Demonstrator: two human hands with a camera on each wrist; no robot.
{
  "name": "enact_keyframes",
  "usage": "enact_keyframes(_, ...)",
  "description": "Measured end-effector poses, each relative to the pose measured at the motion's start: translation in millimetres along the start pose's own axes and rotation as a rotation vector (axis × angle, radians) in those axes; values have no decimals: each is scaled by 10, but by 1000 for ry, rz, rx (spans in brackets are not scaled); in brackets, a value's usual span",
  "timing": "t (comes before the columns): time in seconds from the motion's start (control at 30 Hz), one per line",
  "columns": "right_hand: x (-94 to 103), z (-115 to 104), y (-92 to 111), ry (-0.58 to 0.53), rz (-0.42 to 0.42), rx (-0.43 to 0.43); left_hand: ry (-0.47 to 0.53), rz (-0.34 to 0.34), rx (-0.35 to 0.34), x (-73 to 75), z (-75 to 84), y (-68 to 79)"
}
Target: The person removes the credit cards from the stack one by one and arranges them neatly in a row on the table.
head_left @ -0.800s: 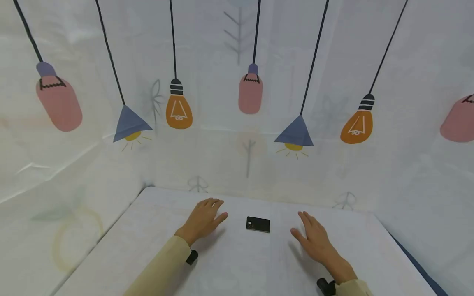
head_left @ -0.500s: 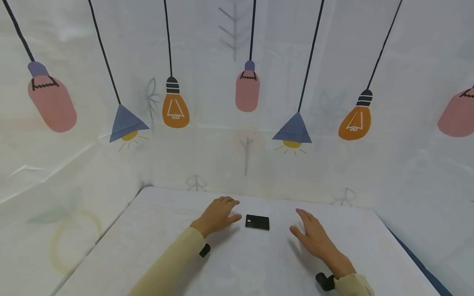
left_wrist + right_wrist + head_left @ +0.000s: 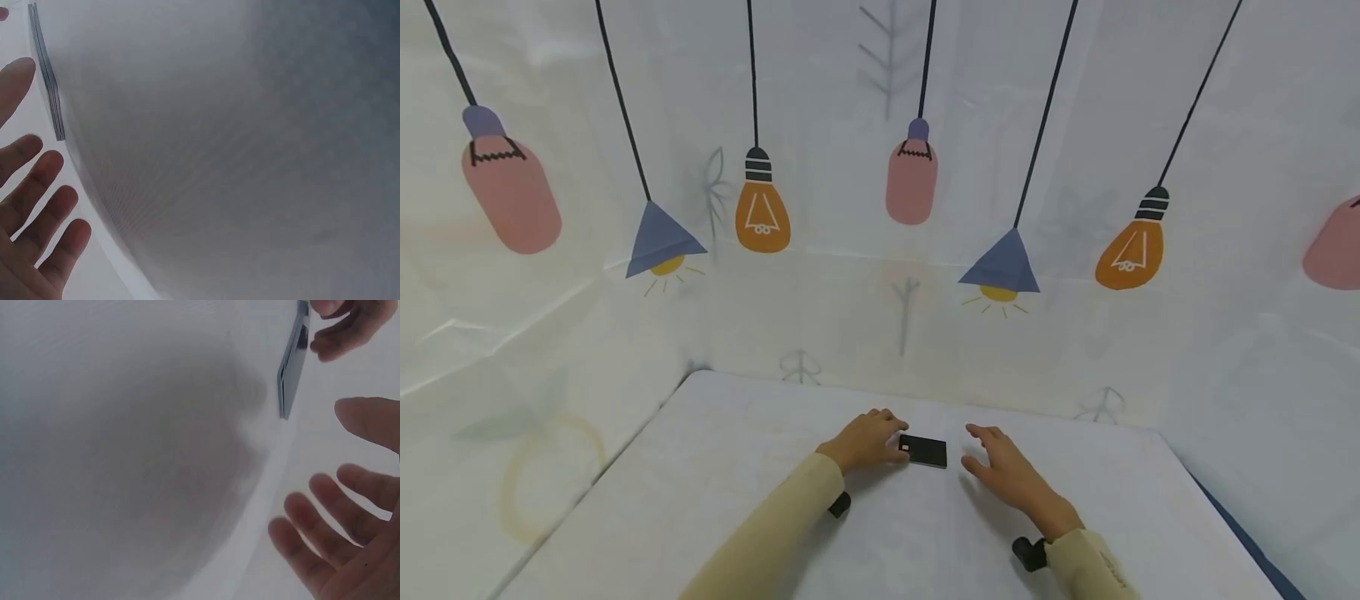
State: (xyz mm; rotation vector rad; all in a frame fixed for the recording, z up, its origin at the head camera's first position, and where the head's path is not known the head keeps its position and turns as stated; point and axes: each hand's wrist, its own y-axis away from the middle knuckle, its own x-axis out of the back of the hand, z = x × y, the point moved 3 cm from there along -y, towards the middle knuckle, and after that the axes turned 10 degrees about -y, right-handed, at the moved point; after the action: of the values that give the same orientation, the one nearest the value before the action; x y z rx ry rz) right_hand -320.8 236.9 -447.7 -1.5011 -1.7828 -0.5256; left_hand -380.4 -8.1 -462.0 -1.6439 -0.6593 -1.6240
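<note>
Closest to you, the black left wrist mount (image 3: 841, 503) and right wrist mount (image 3: 1028, 553) sit low over the table (image 3: 902, 558); let your wrists sag and either could knock the surface first. Your right grip (image 3: 1011, 475) is spread, thumb apart from the fingers, near the dark card's right end and clear of it. Your left grip (image 3: 865, 440) is spread too, at the card's left end; whether it touches there, you can't tell from these views.

The card (image 3: 925, 451) lies flat on the table between your two grips. A push from the left alone would likely slide it, since nothing backs its right end. Its edge shows more than one thin layer in the wrist views, so an uneven pinch might shear the upper from the lower. Being thin, it could also let your fingertips skid over the top.

Nothing stands between your right grip and the card; your left thumb hides a corner of it from the head view. Beyond, the pale backdrop (image 3: 850, 321) rises along the table's far edge and could stop an overlong reach. Its printed lamps (image 3: 912, 183) are flat and obstruct nothing.
</note>
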Motion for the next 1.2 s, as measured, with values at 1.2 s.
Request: enact_keyframes(1.2,-208,-97,-366,169,-132,37,-19,-189,78,126,1,-134)
